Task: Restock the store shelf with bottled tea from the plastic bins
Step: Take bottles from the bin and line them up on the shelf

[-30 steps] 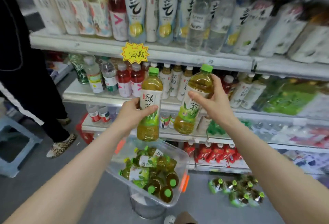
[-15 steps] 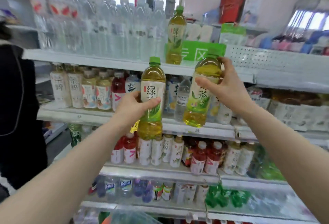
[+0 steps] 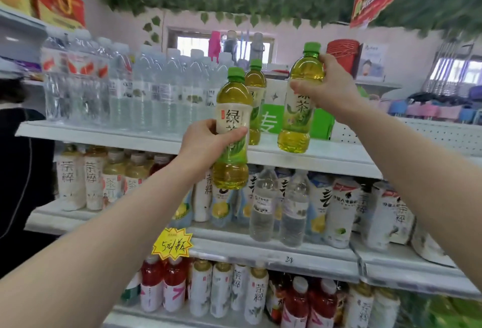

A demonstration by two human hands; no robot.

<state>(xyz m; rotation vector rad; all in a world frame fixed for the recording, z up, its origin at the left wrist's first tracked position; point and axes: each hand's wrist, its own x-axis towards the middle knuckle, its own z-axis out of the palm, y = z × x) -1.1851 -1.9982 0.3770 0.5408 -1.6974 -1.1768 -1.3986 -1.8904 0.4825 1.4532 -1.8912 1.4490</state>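
Left hand (image 3: 206,142): wrapped around the middle of a green tea bottle (image 3: 233,129), fingers curled across the label, thumb on the near side; the bottle is upright, held in the air in front of the top shelf's edge.
Right hand (image 3: 330,85): grasping a second tea bottle (image 3: 300,108) near its shoulder, fingers curled around the upper part; the bottle tilts slightly, its base at or just above the top shelf surface, contact unclear.
Top shelf (image 3: 307,157): white; a third tea bottle (image 3: 254,100) stands upright on it, behind the left-hand bottle and between the two held ones.
Water bottles (image 3: 135,90): a packed row of clear ones fills the left part of the top shelf.
Green sign (image 3: 271,121): stands on the top shelf behind the tea bottles.
Middle shelf (image 3: 273,247): holds white-labelled tea drinks, clear water and lemon-labelled bottles.
Price tag (image 3: 172,243): yellow starburst, hangs on the middle shelf's front edge.
Lowest shelf in view: red drinks (image 3: 163,284) and white-labelled bottles.
Plastic bins: out of view.
Person at the left edge (image 3: 18,160): dark clothing, partly cut off.
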